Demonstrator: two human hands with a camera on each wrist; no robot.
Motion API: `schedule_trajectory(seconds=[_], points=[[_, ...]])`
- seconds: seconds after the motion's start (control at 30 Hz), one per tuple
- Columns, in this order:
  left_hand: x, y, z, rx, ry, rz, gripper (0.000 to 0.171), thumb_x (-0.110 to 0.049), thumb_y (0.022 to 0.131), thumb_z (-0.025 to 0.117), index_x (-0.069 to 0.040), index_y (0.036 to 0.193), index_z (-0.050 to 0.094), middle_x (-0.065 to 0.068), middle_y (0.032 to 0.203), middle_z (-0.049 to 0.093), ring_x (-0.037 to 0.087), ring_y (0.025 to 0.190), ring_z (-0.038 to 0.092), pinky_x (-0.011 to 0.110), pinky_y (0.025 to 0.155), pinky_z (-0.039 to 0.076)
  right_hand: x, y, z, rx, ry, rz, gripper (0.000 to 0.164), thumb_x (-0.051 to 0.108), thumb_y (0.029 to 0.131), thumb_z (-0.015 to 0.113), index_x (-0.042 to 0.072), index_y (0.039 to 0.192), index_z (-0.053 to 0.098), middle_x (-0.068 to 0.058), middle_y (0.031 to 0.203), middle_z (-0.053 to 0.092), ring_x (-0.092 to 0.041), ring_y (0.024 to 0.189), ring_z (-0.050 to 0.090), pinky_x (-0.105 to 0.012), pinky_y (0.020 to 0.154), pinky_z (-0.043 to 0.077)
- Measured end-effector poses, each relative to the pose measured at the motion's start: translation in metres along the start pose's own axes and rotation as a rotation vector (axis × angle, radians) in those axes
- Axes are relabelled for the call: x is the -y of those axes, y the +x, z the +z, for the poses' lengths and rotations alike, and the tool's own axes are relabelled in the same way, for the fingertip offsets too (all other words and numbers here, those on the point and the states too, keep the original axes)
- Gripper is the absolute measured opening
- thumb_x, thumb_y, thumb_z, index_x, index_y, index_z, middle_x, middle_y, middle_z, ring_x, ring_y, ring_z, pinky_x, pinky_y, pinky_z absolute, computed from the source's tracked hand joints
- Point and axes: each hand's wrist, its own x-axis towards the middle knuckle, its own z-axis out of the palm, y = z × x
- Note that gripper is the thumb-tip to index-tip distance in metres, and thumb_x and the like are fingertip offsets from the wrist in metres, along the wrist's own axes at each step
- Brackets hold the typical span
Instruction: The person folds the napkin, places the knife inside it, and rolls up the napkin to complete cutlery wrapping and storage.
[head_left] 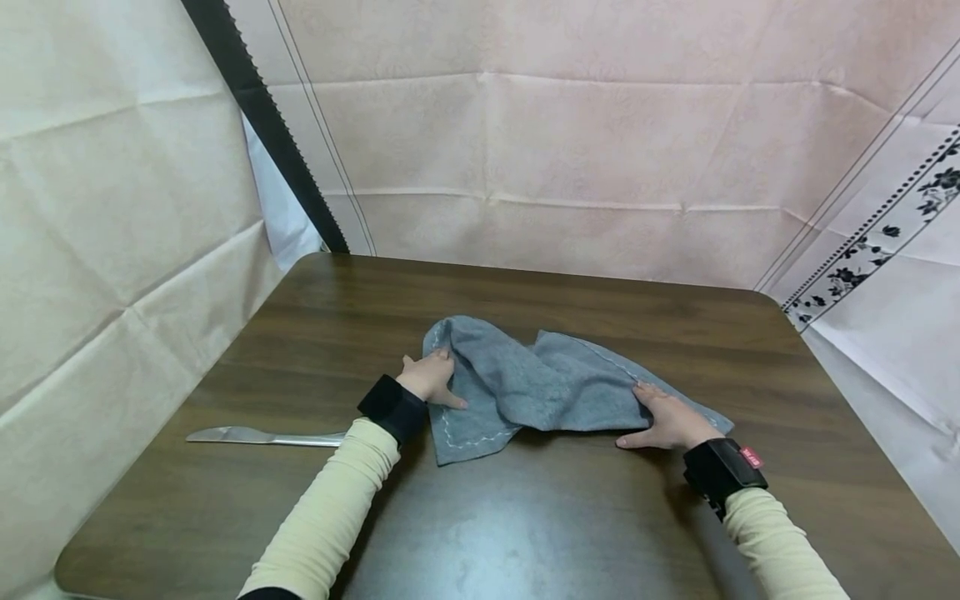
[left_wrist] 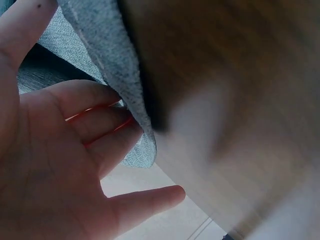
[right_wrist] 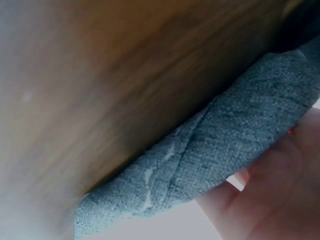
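Observation:
A blue-grey cloth [head_left: 555, 379] with pale stitching along its border lies rumpled on the brown wooden table [head_left: 465, 525]. At its left end is my left hand [head_left: 429, 379], thumb and fingers spread. In the left wrist view, the cloth edge [left_wrist: 112, 55] covers some fingertips, while the little finger [left_wrist: 150, 197] sticks out straight. My right hand [head_left: 671, 421] touches the cloth's right part, its thumb stretched out toward the left. In the right wrist view, a rolled fold of cloth [right_wrist: 215, 135] hides most of that hand's fingers.
A silver table knife [head_left: 240, 436] lies to the left, its handle end hidden behind the left sleeve [head_left: 330, 508]. Pale creased sheeting [head_left: 585, 150] hangs behind the table, and more covers the left side [head_left: 112, 250]. The table has rounded corners.

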Motion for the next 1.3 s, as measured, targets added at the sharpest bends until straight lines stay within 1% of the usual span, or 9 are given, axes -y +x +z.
schedule_trajectory(seconds=[0.23, 0.4, 0.57, 0.7, 0.9, 1.1, 1.23, 1.3], points=[[0.006, 0.001, -0.002, 0.003, 0.010, -0.005, 0.087, -0.053, 0.076, 0.066, 0.004, 0.135, 0.038, 0.020, 0.143, 0.029, 0.031, 0.131, 0.027, 0.067, 0.094, 0.019, -0.003, -0.005, -0.003, 0.001, -0.003, 0.019, 0.100, 0.050, 0.069, 0.073, -0.014, 0.133, 0.032, -0.036, 0.136, 0.027, -0.049, 0.124, 0.027, -0.057, 0.096, 0.026], [0.011, 0.003, -0.002, -0.001, 0.022, -0.016, 0.087, -0.054, 0.076, 0.066, 0.004, 0.135, 0.037, 0.020, 0.142, 0.030, 0.031, 0.131, 0.028, 0.068, 0.093, 0.020, -0.005, -0.006, -0.004, -0.006, -0.011, 0.015, 0.100, 0.050, 0.069, 0.073, -0.015, 0.132, 0.032, -0.037, 0.135, 0.028, -0.049, 0.124, 0.027, -0.057, 0.097, 0.026], [0.017, 0.003, -0.003, 0.005, 0.012, -0.021, 0.089, -0.054, 0.077, 0.065, 0.004, 0.137, 0.034, 0.021, 0.144, 0.027, 0.032, 0.132, 0.025, 0.068, 0.093, 0.019, -0.008, -0.008, -0.004, -0.017, -0.025, 0.026, 0.102, 0.052, 0.068, 0.073, -0.016, 0.132, 0.032, -0.037, 0.135, 0.028, -0.049, 0.124, 0.027, -0.057, 0.097, 0.026], [0.023, 0.003, -0.003, 0.010, 0.019, -0.028, 0.090, -0.053, 0.077, 0.064, 0.004, 0.138, 0.032, 0.021, 0.144, 0.026, 0.032, 0.132, 0.024, 0.069, 0.093, 0.019, -0.011, -0.008, -0.004, -0.014, -0.031, 0.041, 0.103, 0.053, 0.068, 0.072, -0.016, 0.132, 0.031, -0.037, 0.135, 0.027, -0.049, 0.124, 0.026, -0.057, 0.096, 0.026], [0.031, 0.003, -0.006, 0.017, 0.049, -0.036, 0.089, -0.053, 0.077, 0.065, 0.005, 0.137, 0.034, 0.022, 0.143, 0.028, 0.034, 0.131, 0.027, 0.070, 0.092, 0.019, -0.014, -0.010, -0.006, 0.001, -0.029, 0.061, 0.103, 0.053, 0.069, 0.071, -0.017, 0.132, 0.030, -0.038, 0.136, 0.025, -0.050, 0.125, 0.025, -0.058, 0.097, 0.024], [0.038, -0.001, -0.007, 0.014, 0.036, -0.017, 0.088, -0.052, 0.078, 0.064, 0.004, 0.137, 0.033, 0.023, 0.144, 0.026, 0.035, 0.132, 0.025, 0.070, 0.092, 0.018, -0.018, -0.011, -0.007, 0.002, -0.018, 0.058, 0.103, 0.053, 0.069, 0.072, -0.018, 0.132, 0.030, -0.039, 0.135, 0.025, -0.051, 0.124, 0.025, -0.059, 0.097, 0.024], [0.045, -0.004, -0.007, 0.002, 0.037, 0.009, 0.088, -0.051, 0.077, 0.065, 0.006, 0.136, 0.034, 0.025, 0.143, 0.026, 0.036, 0.132, 0.024, 0.069, 0.093, 0.019, -0.022, -0.012, -0.007, 0.003, -0.023, 0.050, 0.103, 0.053, 0.069, 0.072, -0.018, 0.131, 0.030, -0.039, 0.135, 0.025, -0.051, 0.124, 0.024, -0.059, 0.097, 0.024], [0.049, -0.003, -0.006, 0.009, 0.037, 0.018, 0.089, -0.051, 0.077, 0.065, 0.006, 0.138, 0.032, 0.025, 0.143, 0.025, 0.036, 0.132, 0.023, 0.069, 0.093, 0.018, -0.024, -0.013, -0.008, 0.004, -0.032, 0.049, 0.103, 0.053, 0.068, 0.072, -0.018, 0.131, 0.030, -0.039, 0.135, 0.025, -0.051, 0.124, 0.025, -0.058, 0.097, 0.024]])
